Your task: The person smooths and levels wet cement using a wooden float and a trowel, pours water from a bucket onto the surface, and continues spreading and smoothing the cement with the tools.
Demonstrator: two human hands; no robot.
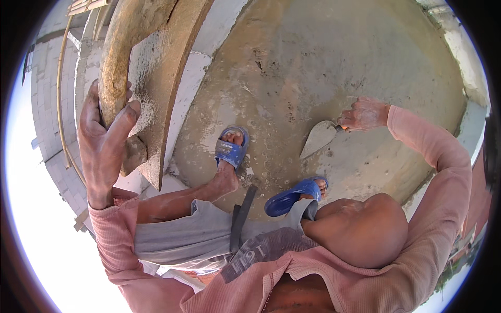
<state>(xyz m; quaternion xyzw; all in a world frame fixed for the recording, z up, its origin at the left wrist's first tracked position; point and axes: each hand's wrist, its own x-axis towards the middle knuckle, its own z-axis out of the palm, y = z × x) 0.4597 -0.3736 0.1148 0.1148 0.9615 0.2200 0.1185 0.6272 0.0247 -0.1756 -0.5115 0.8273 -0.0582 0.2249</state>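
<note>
Here a trowel point(319, 139) juts leftward from the clenched right hand point(365, 113), the left hand point(103, 140) gripping a float point(155, 88).

Short row of large pale characters point(244, 262) on a dark cloth panel point(284, 243), by the pink shirt point(235, 292), faint marks on a blue slipper point(229, 151), too small to read

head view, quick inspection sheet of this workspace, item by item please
Surface: floor, wet-looking, grey-brown, with rough patches.
Job's things: float with a thick wooden handle; pointed trowel.
Clutter: dark specks on the floor.
Hands: left hand closed round the wooden handle; right hand closed on the trowel.
Cables: nothing seen.
Surroundings: block wall and thin pole at the left.
</note>
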